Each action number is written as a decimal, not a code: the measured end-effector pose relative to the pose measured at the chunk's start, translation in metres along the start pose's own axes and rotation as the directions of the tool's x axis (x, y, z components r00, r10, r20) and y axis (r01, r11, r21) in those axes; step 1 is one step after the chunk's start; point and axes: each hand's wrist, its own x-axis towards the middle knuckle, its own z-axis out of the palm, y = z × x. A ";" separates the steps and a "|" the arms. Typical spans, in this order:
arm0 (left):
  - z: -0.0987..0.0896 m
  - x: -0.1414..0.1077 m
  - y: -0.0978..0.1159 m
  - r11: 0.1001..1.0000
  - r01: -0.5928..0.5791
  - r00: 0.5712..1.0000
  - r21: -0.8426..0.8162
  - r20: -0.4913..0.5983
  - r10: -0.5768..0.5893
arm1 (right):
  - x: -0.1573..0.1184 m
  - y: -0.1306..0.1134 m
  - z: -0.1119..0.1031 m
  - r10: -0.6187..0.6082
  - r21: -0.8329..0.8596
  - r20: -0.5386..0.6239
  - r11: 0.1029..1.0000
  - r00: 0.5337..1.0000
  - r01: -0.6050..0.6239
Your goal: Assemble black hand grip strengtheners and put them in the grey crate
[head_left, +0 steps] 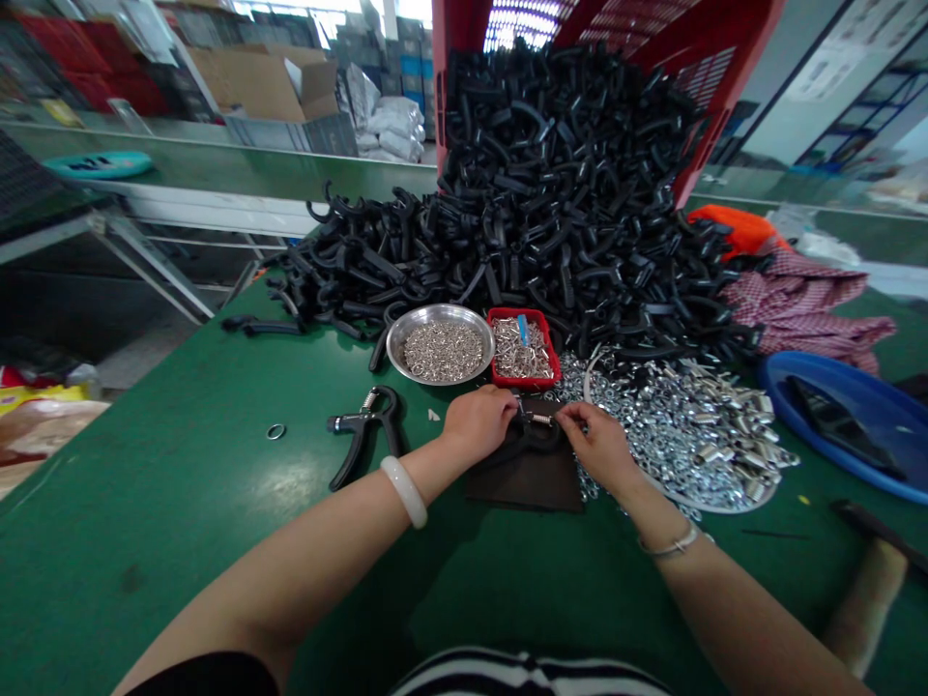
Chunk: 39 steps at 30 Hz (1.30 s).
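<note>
A black hand grip strengthener (523,447) with a metal spring (540,419) lies on a dark square pad (533,491) between my hands. My left hand (478,422) is closed at its upper left side, the fingertips gripping it near a small metal part. At the spring's right end, my right hand (600,447) pinches with thumb and fingers; any small piece inside that pinch is too small to make out. To the left, another hand grip strengthener (367,432), with its spring fitted, rests on the green table (239,541).
Behind my hands stand a metal bowl (397,360) of small parts and a red tray (523,383) of rivets. Black handles (507,232) spill from a red crate (725,106). Springs and nuts (696,435) heap at right, near a blue basin (779,372) and a hammer (874,580).
</note>
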 end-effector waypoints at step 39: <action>-0.020 0.009 0.001 0.229 0.574 0.796 -0.786 0.602 0.070 | 0.027 -0.052 -0.020 -0.042 0.553 0.228 0.828 0.973 -0.094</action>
